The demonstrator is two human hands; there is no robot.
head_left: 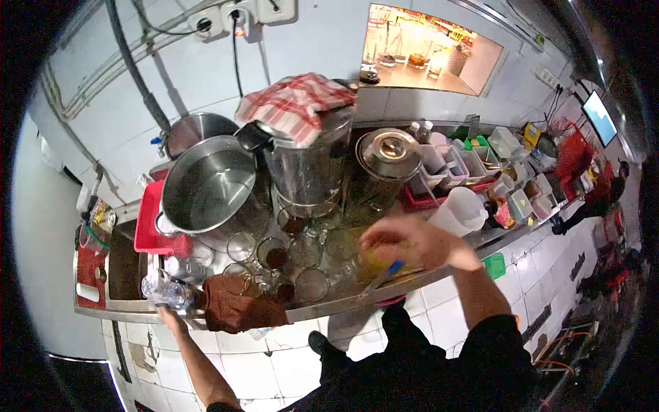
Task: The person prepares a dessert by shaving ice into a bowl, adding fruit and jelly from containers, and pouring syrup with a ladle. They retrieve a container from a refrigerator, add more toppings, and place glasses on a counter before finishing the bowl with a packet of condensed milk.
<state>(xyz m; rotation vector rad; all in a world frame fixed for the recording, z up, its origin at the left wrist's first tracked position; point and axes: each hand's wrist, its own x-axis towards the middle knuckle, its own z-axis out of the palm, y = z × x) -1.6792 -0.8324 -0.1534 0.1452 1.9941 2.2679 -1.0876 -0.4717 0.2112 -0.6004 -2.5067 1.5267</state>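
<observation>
My left hand (167,315) is at the counter's front left edge, closed around the lower part of a clear glass (165,290); its fingers are mostly hidden. Right of it a brown cloth (240,307) hangs over the edge. My right hand (415,242), smeared by motion, is raised over the counter with its fingers loosely apart and nothing visible in them. Below it lies a knife with a blue handle (396,268). Between the hands stand several glasses, among them an empty one (311,284) and one with dark liquid (273,255).
A large open pot (210,185) stands beside a red basin (147,220). Behind the glasses is a tall metal urn (309,168) topped by a checked cloth (298,106). A lidded pot (389,154), a white tub (461,211) and several containers line the right. A sink (127,264) is at left.
</observation>
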